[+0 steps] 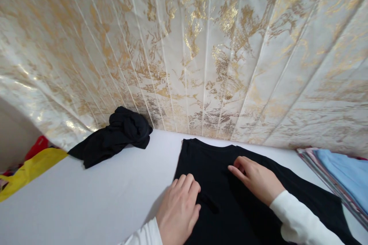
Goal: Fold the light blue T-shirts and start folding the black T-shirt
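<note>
A black long-sleeved top (212,168) lies spread on the white surface, neckline toward the curtain. One sleeve stretches out to the right; along the left the top has a straight edge, and no sleeve shows there. Over that left edge is my left hand (181,206), its fingers bent and its thumb apart, with nothing visible in it. My right hand (255,178) hovers over or lightly touches the top's upper right part. Its fingers are loosely curled, with a gap between thumb and forefinger and nothing seen between them.
A crumpled black garment (123,134) lies at the back left. Beyond the left edge are yellow cloth (37,166) and red cloth (37,147). A stack of folded clothes, light blue garment (345,172) on top, sits at right. A gold-patterned white curtain (201,57) hangs behind.
</note>
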### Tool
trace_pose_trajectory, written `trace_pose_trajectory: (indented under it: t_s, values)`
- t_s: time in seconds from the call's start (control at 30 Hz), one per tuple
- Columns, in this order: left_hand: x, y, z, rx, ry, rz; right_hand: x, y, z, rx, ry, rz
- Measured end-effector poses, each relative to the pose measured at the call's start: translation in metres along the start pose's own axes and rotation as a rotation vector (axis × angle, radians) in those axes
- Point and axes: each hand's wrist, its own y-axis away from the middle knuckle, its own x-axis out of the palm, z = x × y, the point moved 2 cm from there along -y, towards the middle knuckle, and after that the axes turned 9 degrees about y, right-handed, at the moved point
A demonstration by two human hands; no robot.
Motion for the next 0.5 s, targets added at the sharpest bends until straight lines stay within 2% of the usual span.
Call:
trace_pose_trajectory:
  t_s: [0.1, 0.4, 0.5]
  values:
    - [0.005, -0.003, -0.001, -0.019, -0.033, 0.045, 0.003, -0.008, 0.003, 0.023, 0.035, 0.053]
    - [0.003, -0.001, 0.002, 0.004, -0.098, 0.113, 0.005, -0.012, 0.006, 0.060, 0.060, 0.041]
    - [0.005, -0.004, -0.001, 0.031, -0.136, 0.088, 0.001, -0.011, 0.011, 0.056, 0.064, 0.024]
